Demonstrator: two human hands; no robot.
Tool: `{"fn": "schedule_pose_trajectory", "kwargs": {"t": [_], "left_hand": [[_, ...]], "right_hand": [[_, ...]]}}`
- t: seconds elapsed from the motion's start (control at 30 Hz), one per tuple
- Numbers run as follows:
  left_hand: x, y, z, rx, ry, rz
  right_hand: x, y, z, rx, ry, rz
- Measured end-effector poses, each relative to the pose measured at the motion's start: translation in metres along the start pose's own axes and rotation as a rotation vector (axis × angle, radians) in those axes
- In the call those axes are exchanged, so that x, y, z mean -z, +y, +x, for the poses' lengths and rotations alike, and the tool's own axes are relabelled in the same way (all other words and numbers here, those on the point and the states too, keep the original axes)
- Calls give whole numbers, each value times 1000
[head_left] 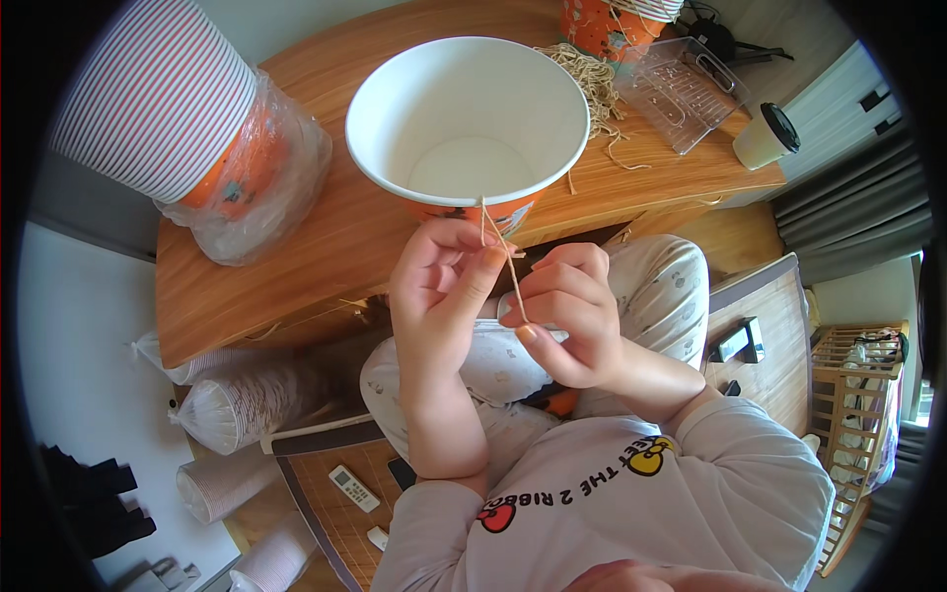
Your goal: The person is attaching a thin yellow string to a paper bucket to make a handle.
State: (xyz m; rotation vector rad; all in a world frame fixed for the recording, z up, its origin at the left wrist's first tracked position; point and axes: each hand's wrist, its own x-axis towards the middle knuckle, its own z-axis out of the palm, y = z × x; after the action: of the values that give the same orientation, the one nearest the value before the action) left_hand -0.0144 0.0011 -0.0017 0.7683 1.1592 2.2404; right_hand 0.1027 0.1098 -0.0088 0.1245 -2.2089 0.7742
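Pinching string [515,286] with left hand [434,286] and right hand [570,311], curled nearly closed; probably limp, light, easiest gripped beside right hand; beyond both hands, leads to likely stiff, light bucket [469,99].

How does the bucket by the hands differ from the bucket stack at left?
The bucket is single, its white inside open to view; the stack is many nested together, showing mainly rims. The bucket is unwrapped, with string at its rim; the stack's lower part sits in clear plastic. Both show orange patterned outsides.
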Motion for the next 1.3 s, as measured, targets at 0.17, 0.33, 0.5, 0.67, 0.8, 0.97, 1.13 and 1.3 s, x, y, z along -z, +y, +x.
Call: {"fn": "schedule_pose_trajectory", "kwargs": {"t": [0.17,0.33,0.5,0.67,0.8,0.97,1.13,1.3], "left_hand": [[7,0,1,-3,-68,-115],[6,2,-1,25,-23,-121],[5,2,-2,58,13,-97],[4,4,-3,72,2,-132],[5,3,-3,127,31,-124],[7,6,-3,91,-9,-123],[13,3,-1,32,-185,-218],[12,2,-1,27,-222,-224]], "right_hand": [[-3,1,6,-11,-79,-148],[5,5,15,24,169,-159],[2,3,29,109,248,-188],[-4,4,30,86,302,-191],[-4,6,33,90,292,-200],[-2,7,34,100,265,-219],[-2,8,35,132,238,-190],[-4,4,38,145,215,-164]]}}
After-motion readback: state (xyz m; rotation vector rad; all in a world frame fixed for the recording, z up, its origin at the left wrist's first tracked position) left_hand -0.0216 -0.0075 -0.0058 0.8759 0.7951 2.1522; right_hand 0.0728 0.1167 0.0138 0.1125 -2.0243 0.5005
